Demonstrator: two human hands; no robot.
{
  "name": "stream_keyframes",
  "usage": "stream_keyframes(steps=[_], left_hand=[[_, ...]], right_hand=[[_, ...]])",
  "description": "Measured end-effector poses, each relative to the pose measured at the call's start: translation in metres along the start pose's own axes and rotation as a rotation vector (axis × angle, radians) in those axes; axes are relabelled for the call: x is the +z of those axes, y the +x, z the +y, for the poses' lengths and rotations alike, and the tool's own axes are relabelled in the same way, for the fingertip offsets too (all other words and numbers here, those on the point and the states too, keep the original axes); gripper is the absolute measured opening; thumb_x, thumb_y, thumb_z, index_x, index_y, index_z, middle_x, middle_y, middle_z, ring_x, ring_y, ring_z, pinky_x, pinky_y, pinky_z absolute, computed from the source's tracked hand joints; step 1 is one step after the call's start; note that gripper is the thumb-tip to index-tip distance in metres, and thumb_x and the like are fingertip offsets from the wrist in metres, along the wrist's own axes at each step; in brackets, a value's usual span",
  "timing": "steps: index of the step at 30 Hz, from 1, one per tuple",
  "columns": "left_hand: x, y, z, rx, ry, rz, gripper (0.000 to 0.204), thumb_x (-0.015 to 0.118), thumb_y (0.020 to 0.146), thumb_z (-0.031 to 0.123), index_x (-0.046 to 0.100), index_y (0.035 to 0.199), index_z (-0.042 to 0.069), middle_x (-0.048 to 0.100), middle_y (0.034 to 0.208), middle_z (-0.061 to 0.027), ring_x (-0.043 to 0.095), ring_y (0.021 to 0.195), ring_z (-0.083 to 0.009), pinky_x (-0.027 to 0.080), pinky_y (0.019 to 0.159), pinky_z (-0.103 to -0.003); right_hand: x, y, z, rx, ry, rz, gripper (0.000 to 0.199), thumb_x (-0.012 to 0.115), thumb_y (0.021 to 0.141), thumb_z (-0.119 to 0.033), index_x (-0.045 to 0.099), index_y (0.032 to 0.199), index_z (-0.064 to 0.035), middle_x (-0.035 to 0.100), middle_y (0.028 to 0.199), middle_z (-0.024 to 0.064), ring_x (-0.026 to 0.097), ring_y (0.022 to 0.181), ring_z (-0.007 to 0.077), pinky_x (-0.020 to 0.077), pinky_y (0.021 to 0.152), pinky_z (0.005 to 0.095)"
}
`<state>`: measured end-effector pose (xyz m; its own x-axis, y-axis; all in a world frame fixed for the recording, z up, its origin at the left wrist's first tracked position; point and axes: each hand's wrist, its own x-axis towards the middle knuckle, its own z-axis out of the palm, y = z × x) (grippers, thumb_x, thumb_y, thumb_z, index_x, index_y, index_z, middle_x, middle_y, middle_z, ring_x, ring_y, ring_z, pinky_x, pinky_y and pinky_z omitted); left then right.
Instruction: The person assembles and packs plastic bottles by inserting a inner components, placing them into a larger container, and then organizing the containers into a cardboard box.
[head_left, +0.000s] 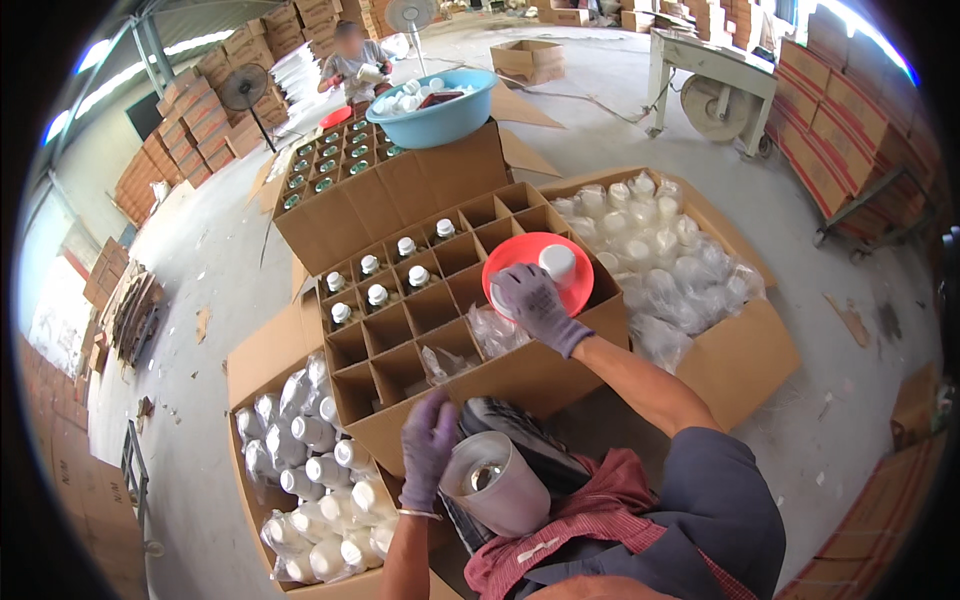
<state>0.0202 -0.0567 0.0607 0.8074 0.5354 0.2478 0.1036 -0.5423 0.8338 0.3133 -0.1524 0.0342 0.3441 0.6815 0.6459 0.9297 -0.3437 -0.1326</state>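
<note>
My right hand (538, 300) partly covers a white cap (499, 304), left hand (430, 438) left of a pale container (521, 496); I can't tell either grip.

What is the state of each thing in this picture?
Near carton, open, partly filled
Its bottles, capped
Red bowl, partly filled
Blue basin, heaped
Left box, open, filled
Right box, open, filled
Cup, open, tilted
Left hand, gloved
Right hand, gloved
White fan, on or off unclear
</note>
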Motion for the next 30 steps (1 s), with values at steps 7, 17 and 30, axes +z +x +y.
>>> stream_keyframes(steps=[7,17,30], left_hand=[[0.023,0.001,0.000,-0.206,-0.528,-0.103,0.033,0.053,0.100,0.020,0.058,0.124,-0.002,0.065,0.107,-0.0079,0.062,0.093,-0.0145,0.051,0.085,-0.028],[0.013,0.009,0.002,-0.326,-1.020,0.048,0.053,0.046,0.100,0.041,0.044,0.139,0.006,0.056,0.128,-0.0109,0.059,0.113,-0.0261,0.051,0.094,-0.044],[-0.004,0.005,0.030,-0.392,-1.464,-0.202,0.060,0.038,0.097,0.056,0.042,0.140,0.015,0.048,0.140,-0.0122,0.056,0.119,-0.0306,0.042,0.103,-0.057]], right_hand=[[0.056,-0.040,0.027,0.049,-0.305,-0.188,0.054,0.060,0.084,-0.027,0.045,0.133,-0.0091,0.060,0.115,0.0127,0.058,0.110,0.0254,0.0461,0.092,0.0418],[-0.020,-0.002,-0.041,0.365,1.079,0.204,0.045,0.055,0.090,-0.006,0.046,0.134,-0.0007,0.064,0.107,0.0074,0.062,0.091,0.0183,0.0503,0.081,0.0336],[-0.060,-0.005,-0.110,-0.660,0.252,-0.101,0.056,0.067,0.080,-0.026,0.047,0.131,-0.0154,0.047,0.128,0.0164,0.059,0.109,0.0353,0.0557,0.083,0.0404]])
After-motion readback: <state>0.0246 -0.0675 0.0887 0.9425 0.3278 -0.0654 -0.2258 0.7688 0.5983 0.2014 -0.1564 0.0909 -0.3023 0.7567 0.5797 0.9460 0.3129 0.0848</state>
